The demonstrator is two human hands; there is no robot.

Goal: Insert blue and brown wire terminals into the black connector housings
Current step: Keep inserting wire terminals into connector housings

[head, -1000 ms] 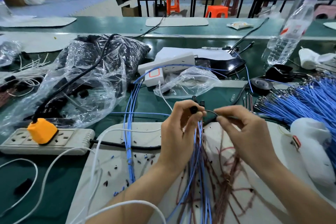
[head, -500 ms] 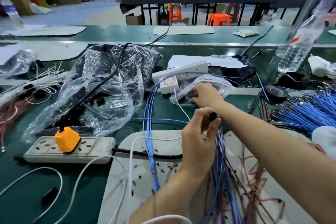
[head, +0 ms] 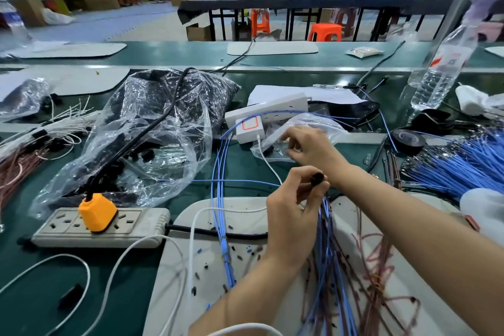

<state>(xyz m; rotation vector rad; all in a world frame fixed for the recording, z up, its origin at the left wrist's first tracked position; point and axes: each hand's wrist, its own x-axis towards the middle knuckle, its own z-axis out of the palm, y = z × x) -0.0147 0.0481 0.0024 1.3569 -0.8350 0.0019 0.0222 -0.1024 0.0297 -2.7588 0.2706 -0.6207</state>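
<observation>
Green bench top (head: pixel 242 168) carries a white mat (head: pixel 245 222), over which my left hand (head: pixel 293 215) pinches a black connector (head: pixel 317 179) between thumb and fingertips, blue wires (head: pixel 326 226) and brown wires (head: pixel 381 247) trailing below it across the mat. My right hand (head: pixel 311 148) reaches with curled fingers into a small clear bag (head: pixel 324 123) just behind; whether it grips anything there I cannot tell. Off to the left, a big clear bag (head: pixel 169 150) holds a heap of black parts (head: pixel 163 90).

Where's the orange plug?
In the head view the orange plug sits low on the left, plugged into the grey power strip, just in front of the big clear plastic bag.
</observation>
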